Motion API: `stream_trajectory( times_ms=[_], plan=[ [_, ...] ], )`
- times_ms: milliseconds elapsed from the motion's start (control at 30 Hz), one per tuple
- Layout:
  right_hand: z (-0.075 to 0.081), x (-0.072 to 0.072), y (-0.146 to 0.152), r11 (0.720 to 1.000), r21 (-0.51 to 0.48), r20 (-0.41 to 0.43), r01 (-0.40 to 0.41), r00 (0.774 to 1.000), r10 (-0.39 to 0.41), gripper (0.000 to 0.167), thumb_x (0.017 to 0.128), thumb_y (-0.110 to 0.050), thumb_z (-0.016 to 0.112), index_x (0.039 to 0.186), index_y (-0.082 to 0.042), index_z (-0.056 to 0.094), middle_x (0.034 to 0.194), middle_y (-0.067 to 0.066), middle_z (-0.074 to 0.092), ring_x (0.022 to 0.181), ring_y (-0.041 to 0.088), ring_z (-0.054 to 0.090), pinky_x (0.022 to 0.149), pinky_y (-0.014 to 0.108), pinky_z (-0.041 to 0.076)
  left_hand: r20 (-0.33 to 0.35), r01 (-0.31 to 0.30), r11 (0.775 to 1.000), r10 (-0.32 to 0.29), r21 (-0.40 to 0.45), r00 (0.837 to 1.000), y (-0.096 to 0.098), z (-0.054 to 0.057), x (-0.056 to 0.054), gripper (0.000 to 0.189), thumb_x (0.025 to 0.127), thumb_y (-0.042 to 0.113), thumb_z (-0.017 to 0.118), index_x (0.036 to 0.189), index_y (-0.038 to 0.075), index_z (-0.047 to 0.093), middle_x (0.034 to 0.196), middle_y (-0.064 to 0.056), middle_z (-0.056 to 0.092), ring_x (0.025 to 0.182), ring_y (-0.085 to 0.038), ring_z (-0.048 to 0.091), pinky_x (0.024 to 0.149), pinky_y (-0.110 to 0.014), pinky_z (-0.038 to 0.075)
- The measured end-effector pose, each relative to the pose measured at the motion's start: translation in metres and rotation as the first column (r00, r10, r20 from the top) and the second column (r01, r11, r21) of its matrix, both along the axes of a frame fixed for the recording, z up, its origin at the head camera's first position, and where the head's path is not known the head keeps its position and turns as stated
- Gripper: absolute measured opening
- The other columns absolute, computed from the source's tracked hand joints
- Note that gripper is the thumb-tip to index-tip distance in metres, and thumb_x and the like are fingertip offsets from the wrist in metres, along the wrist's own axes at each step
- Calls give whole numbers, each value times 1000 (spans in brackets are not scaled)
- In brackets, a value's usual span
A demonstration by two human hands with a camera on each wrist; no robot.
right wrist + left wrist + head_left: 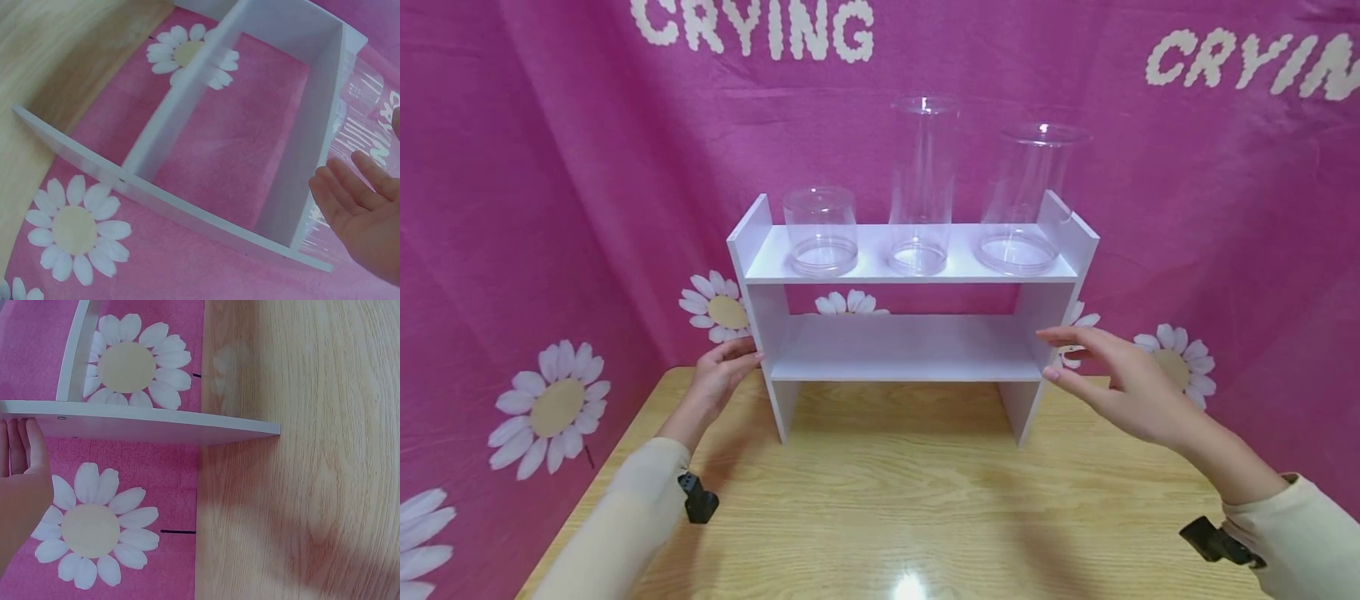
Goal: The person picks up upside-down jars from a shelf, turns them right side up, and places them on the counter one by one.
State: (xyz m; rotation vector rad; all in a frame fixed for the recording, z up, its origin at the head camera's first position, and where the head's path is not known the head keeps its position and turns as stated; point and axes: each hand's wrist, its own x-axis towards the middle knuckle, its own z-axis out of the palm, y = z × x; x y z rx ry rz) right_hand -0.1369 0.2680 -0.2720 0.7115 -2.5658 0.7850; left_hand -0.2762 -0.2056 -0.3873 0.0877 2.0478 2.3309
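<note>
A white two-tier shelf stands on the wooden table. My left hand is at its left side panel, the fingertips right against the outer face. The left wrist view shows those fingers extended along the panel. On the opposite side, my right hand is held up beside the right panel, thumb and fingers spread apart with nothing between them. Three clear cylinders stand on the top tier: a short one on the left, a tall narrow one in the middle and a wide one on the right.
Light wood tabletop stretches in front of the shelf. Behind and to the left hangs a pink cloth printed with white daisies and lettering. Small black devices sit on both wrists. The shelf's upright side ends rise beside the outer cylinders.
</note>
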Motion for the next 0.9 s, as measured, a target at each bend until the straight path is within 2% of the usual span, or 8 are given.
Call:
stream_trajectory(
  times_ms=[33, 167, 267, 467, 633, 767, 900],
  plan=[
    [3, -1, 1, 1000, -4, 5, 0, 1000, 0, 40, 88, -14, 69, 126, -13, 59, 123, 7, 66, 101, -18, 53, 82, 2, 48, 6, 0, 1000, 0, -3, 1000, 0, 0, 0, 23, 92, 7, 61, 114, 9, 58, 94, 14, 62, 89, 2, 62, 87, -10, 52],
    [15, -6, 4, 999, -39, 29, -27, 999, 28, 41, 87, -11, 70, 126, -14, 60, 122, -20, 61, 100, -18, 54, 75, 8, 53, 31, -7, 1000, 7, -8, 999, 0, 2, 0, 33, 92, 8, 62, 123, 3, 53, 96, 13, 61, 89, 1, 62, 87, -9, 52],
    [26, -9, 6, 997, -66, 31, -41, 999, 43, 41, 86, -8, 70, 125, -13, 60, 117, -34, 54, 99, -15, 56, 75, 6, 52, 46, -12, 1000, 12, 1, 999, 1, 3, 0, 29, 91, 8, 63, 119, 6, 56, 97, 12, 60, 89, 1, 62, 87, -9, 52],
    [53, -18, 12, 995, -81, 97, 50, 994, -42, 37, 88, -13, 69, 124, -17, 61, 111, -31, 59, 96, -13, 59, 77, 3, 48, 54, -18, 1000, 17, 21, 998, 3, 4, 2, 28, 91, 5, 61, 119, 5, 56, 96, 11, 60, 88, 0, 62, 86, -9, 52],
    [73, -29, 17, 991, -92, 130, 99, 988, -86, 38, 90, -16, 66, 128, -14, 59, 108, -34, 58, 94, -16, 57, 76, 1, 47, 64, -16, 1000, 15, 26, 998, 4, 7, 3, 32, 92, 5, 60, 123, 2, 54, 97, 10, 58, 88, 1, 62, 86, -9, 52],
    [86, -39, 17, 983, -140, 123, 118, 987, -101, 39, 92, -21, 64, 130, -11, 56, 110, -31, 58, 97, -16, 56, 78, -1, 45, 71, -27, 999, 25, 25, 997, 3, 9, 3, 41, 92, 6, 60, 130, -3, 48, 97, 10, 58, 87, 1, 62, 85, -9, 52],
    [99, -47, 15, 964, -212, 140, 159, 981, -131, 46, 92, -30, 64, 134, -14, 53, 117, -21, 60, 101, -14, 54, 78, -1, 44, 66, -23, 1000, 21, 22, 998, 3, 8, 3, 50, 92, 7, 60, 137, -7, 41, 96, 11, 58, 86, 2, 63, 84, -8, 52]
  ],
)
